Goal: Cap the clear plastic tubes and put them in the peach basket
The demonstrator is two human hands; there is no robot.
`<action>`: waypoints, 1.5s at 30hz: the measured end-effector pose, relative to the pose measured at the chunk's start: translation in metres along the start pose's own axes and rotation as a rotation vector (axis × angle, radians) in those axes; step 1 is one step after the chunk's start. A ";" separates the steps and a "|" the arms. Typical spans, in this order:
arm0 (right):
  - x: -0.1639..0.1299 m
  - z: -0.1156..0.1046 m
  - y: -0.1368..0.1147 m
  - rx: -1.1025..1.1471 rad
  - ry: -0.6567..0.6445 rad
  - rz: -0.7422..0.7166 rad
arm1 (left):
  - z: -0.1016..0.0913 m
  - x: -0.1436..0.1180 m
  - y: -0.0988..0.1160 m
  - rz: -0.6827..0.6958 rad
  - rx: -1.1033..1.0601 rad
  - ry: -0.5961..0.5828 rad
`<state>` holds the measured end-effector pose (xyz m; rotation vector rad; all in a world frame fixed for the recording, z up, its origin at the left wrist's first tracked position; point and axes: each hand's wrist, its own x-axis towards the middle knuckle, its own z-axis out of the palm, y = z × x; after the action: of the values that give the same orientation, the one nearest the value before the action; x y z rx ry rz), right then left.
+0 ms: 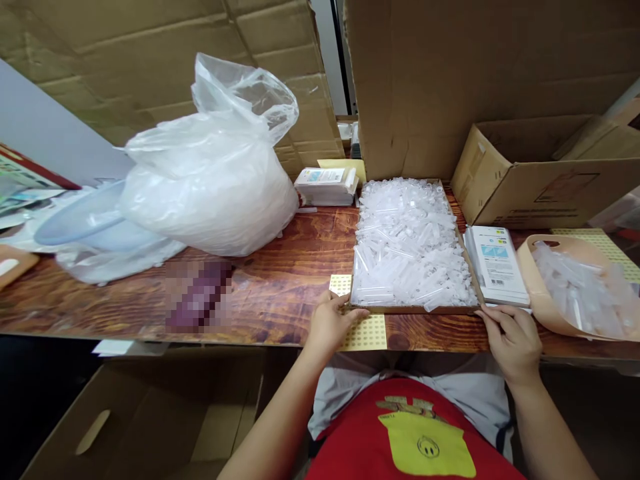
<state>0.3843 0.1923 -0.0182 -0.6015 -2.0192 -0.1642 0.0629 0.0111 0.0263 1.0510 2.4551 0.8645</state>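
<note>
A shallow cardboard tray (pixel 420 310) lies on the table, heaped with many small translucent plastic tubes (pixel 405 247). At its near left corner, my left hand (pixel 330 323) grips the rim, thumb along the front edge and fingers at the side. My right hand (pixel 513 340) pinches the near right corner between thumb and fingers. Partly under the tray and beside my left hand is a yellow sticker sheet (pixel 367 333) with rows of small marks. Just right of the tray sits a stack of printed white cards or packs (pixel 497 267).
A full white plastic bag (pixel 215 180) stands at left by a bluish basin (pixel 80 220). Further right are a peach-coloured bin (pixel 530 287) of clear plastic pieces and an open cardboard box (pixel 555 190). Another pack stack (pixel 327 187) stands behind. Below the table edge is a large carton (pixel 150 407).
</note>
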 end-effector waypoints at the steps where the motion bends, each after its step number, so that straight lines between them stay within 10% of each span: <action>1: 0.000 0.000 0.000 -0.012 -0.001 -0.003 | 0.002 -0.003 -0.003 0.019 0.005 0.035; 8: 0.007 -0.009 -0.018 0.010 -0.069 -0.067 | -0.003 -0.049 -0.038 0.297 0.193 0.304; 19: 0.052 0.033 -0.078 0.234 -0.269 -0.322 | -0.017 -0.061 -0.080 0.806 0.140 0.166; 30: 0.044 0.050 -0.066 0.260 -0.255 -0.295 | -0.013 -0.050 -0.095 0.648 0.040 0.123; 35: 0.045 0.049 -0.068 0.302 -0.237 -0.318 | -0.048 -0.042 -0.075 0.485 -0.133 -0.101; 40: 0.046 0.044 -0.074 0.343 -0.183 -0.328 | -0.095 0.041 -0.055 0.120 0.286 0.166; 45: 0.044 0.038 -0.074 0.335 -0.152 -0.357 | -0.101 0.149 -0.058 -0.131 0.549 0.238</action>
<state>0.3013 0.1569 0.0097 -0.0412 -2.2247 0.0104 -0.1200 0.0490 0.0565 0.9745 3.0205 0.2833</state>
